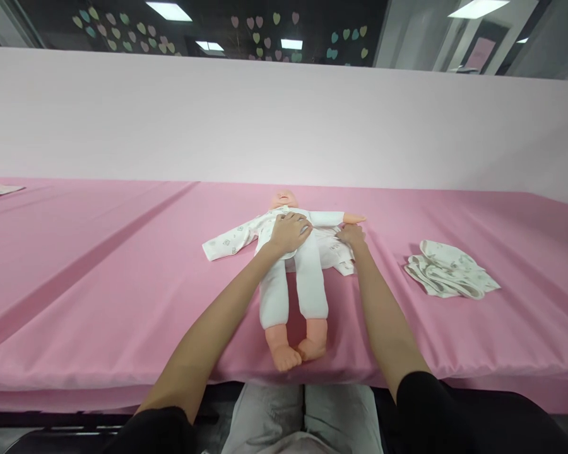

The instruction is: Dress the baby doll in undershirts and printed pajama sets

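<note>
A baby doll (311, 287) with a white cloth body lies on its back, head away from me and bare feet toward me. One side of a white patterned baby shirt (234, 242) covers its chest, and that sleeve stretches out to the left. My left hand (291, 232) rests flat on the doll's chest over the shirt, fingers stretched out. Beside the doll's outstretched arm on the right, my right hand (351, 235) is closed on the shirt's loose side, its fingertips partly hidden. The doll's arm there is outside the shirt.
A pink sheet (137, 302) covers the table, whose front edge is close to my lap. Folded white patterned cloth (449, 271) lies to the right. A flat pale item (0, 189) is at the far left edge. Behind rises a white wall (274, 120) with dark windows above.
</note>
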Demonstrator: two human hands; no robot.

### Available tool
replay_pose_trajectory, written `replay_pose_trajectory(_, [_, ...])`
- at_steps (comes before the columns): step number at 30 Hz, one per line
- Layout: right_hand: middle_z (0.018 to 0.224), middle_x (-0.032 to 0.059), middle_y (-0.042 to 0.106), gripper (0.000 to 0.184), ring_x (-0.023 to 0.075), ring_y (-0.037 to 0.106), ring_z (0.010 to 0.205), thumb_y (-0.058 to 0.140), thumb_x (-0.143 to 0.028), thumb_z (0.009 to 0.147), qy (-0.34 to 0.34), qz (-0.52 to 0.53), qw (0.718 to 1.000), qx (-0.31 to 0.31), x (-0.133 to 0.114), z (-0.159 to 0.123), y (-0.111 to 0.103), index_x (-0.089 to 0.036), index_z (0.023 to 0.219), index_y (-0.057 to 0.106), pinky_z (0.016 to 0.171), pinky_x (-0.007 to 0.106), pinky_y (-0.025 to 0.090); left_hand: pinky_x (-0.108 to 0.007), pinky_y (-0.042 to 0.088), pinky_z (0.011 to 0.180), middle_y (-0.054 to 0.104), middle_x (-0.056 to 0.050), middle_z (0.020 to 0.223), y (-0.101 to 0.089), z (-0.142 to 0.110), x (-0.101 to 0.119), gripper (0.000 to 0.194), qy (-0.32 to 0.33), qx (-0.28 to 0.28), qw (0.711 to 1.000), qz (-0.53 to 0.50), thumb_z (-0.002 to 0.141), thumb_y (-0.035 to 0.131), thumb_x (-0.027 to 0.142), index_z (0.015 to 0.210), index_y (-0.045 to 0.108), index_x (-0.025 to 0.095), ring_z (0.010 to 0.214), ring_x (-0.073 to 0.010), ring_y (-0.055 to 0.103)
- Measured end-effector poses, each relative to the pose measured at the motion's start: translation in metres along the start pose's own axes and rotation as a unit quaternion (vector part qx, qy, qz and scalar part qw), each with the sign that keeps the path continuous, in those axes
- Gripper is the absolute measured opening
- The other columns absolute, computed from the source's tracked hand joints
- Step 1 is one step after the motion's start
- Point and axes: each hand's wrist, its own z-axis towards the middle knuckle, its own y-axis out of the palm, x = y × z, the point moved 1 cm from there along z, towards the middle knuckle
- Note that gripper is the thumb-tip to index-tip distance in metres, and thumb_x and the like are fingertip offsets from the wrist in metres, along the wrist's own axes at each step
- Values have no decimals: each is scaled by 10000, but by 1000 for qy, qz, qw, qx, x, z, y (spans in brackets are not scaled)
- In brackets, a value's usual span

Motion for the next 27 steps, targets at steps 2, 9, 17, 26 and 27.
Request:
replay_pose_trajectory(2, [1069,134,626,316,312,516,1120,626,-114,628,4,-5,1000,-9,-3,-1,3,-154,941,647,956,478,369,-428,334,937,619,-39,1191,1,0,0,330,2,4,1000,0,925,349,340,1028,653,260,1134,-231,489])
replay_pose_trajectory(9, [1014,160,652,340,277,615,946,548,-98,715,28,79,995,59,4,0,-5,-105,1043,635,795,339,474,-431,344,907,646,-59,1130,2,2,0,337,1,16,1000,11,924,342,339,983,654,225,1097,-242,515])
replay_pose_trajectory(17, [1122,121,621,337,173,602,940,396,-221,857,31,194,970,145,18,7,-30,-99,1124,560,742,221,473,-465,345,884,673,-117,1002,4,10,6,353,-8,12,997,82,898,356,291,874,687,169,1005,-278,554])
replay_pose_trajectory(26, [944,98,660,223,221,594,863,517,-191,790,-105,106,982,119,-34,-11,-70,-166,989,617,730,277,445,-377,345,992,401,-150,1396,23,66,32,651,129,15,991,-28,837,487,182,1432,227,145,1243,-246,418])
replay_pose_trajectory(27, [924,89,657,222,225,592,845,526,-191,779,-111,96,982,120,-36,-13,-73,-177,980,618,718,287,444,-344,376,960,412,-129,1378,24,69,29,657,139,14,988,-57,843,451,141,1446,194,178,1211,-222,445])
